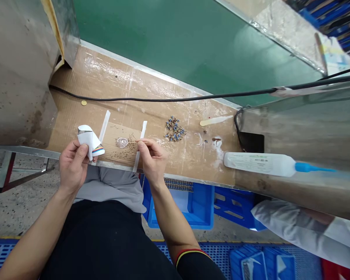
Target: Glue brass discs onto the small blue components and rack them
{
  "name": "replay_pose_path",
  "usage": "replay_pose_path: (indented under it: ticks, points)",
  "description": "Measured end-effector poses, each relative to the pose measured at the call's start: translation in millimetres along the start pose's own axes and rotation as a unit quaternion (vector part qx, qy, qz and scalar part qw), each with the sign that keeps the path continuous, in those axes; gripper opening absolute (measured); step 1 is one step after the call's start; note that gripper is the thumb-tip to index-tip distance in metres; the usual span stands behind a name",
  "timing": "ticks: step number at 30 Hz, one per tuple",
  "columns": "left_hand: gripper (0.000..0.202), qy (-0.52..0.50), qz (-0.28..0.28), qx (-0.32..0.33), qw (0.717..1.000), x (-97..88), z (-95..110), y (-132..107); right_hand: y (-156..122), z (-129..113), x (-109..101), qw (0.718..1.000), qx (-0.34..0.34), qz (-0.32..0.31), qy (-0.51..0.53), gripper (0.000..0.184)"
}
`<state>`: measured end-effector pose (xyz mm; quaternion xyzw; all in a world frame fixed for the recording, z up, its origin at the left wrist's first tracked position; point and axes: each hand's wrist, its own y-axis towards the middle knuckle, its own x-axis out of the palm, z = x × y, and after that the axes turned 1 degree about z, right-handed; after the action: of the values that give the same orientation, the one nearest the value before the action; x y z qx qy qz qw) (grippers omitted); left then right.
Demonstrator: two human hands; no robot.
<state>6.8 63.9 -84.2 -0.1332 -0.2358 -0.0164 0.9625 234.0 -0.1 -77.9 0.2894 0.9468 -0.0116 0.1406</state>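
Observation:
My left hand (pixel 72 165) is shut on a curled white paper sheet (pixel 87 138), with a strip of rainbow ribbon cable (pixel 98 151) showing at its lower edge. My right hand (pixel 153 159) pinches a thin wooden stick (pixel 133 141). The stick's tip reaches a small round transparent dish (pixel 122 142) on the cardboard-covered bench (pixel 110 83), apparently touching it. Two white tape strips (pixel 105 126) lie between my hands. A heap of small blue and brass connectors (pixel 175 129) sits to the right of my right hand.
A glue bottle with a blue nozzle (pixel 259 163) lies at the right, past a wooden spatula (pixel 215 120). A black cable (pixel 163 99) crosses the bench below a green mat (pixel 175 39). A blue crate (pixel 180 206) stands below the bench. A co-worker's white sleeve (pixel 297 229) shows at lower right.

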Motion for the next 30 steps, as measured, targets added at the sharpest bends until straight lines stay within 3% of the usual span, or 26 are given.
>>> replay_pose_path:
  ticks: [10, 20, 30]
  points:
    - [0.029, 0.012, -0.006, 0.001, 1.0, -2.0, -2.9, -0.9, -3.5, 1.4, -2.5, 0.997, -0.055, -0.035, -0.038, 0.02]
    - [0.033, 0.011, -0.008, 0.006, 1.0, -2.7, -3.2, -1.3, -3.3, 0.6, -2.3, 0.997, -0.066, -0.021, -0.042, 0.019]
    - [0.032, 0.011, -0.02, 0.014, 1.0, -5.2, -5.0, 0.5, -8.3, -1.9, -2.1, 0.974, -0.201, -0.019, -0.106, 0.013]
